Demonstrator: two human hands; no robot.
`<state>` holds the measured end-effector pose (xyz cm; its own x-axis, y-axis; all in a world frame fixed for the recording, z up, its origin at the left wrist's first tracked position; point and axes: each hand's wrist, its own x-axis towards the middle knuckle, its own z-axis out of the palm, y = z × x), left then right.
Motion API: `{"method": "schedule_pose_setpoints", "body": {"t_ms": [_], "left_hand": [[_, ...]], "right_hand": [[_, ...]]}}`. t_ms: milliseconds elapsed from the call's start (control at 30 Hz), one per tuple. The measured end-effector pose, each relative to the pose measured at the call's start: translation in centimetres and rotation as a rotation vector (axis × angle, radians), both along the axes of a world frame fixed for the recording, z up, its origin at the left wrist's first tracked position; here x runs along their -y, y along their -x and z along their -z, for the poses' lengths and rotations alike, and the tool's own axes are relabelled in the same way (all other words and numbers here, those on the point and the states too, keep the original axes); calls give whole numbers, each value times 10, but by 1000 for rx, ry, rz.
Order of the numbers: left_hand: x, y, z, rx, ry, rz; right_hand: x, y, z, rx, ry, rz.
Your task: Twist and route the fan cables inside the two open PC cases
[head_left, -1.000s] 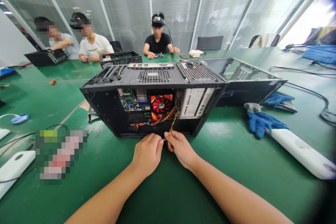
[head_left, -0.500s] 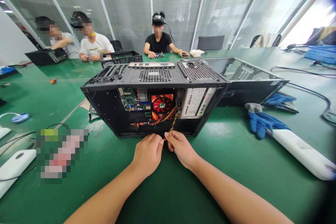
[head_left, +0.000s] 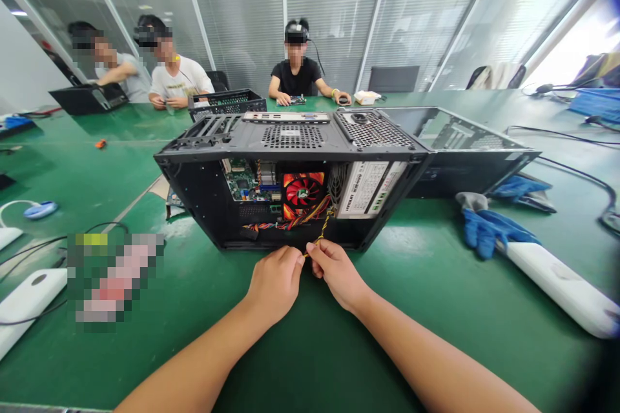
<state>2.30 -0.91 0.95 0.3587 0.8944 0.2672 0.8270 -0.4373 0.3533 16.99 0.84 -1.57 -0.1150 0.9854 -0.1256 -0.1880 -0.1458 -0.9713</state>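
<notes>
Drawn close together, the left hand (head_left: 275, 281) and right hand (head_left: 339, 271) each pinch a twisted yellow-and-black cable (head_left: 325, 227), probably so the strand stays taut between them. It runs toward 1 o'clock into the computer case (head_left: 285, 137), which stands on the table (head_left: 314, 355) at 12 o'clock, open side facing the hands, seemingly for easy reach to the red fan (head_left: 304, 193) and power supply (head_left: 372, 190). A blue glove (head_left: 491, 227) lies at 3 o'clock, perhaps set aside for finer fingerwork. Farther, at 2 o'clock, sits another case (head_left: 472, 172).

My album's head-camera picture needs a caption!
Left hand and right hand pinch a twisted cable before an open computer case.
</notes>
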Motion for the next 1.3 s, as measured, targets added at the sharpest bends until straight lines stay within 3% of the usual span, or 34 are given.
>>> {"method": "schedule_pose_setpoints", "body": {"t_ms": [933, 1100, 1300], "left_hand": [[-2, 0, 4, 36, -73, -10], [-3, 1, 2, 57, -72, -13], [-4, 4, 1, 136, -96, -15]], "right_hand": [[2, 2, -5, 14, -8, -8], [1, 1, -2, 90, -76, 49], [-5, -6, 2, 135, -162, 233]]}}
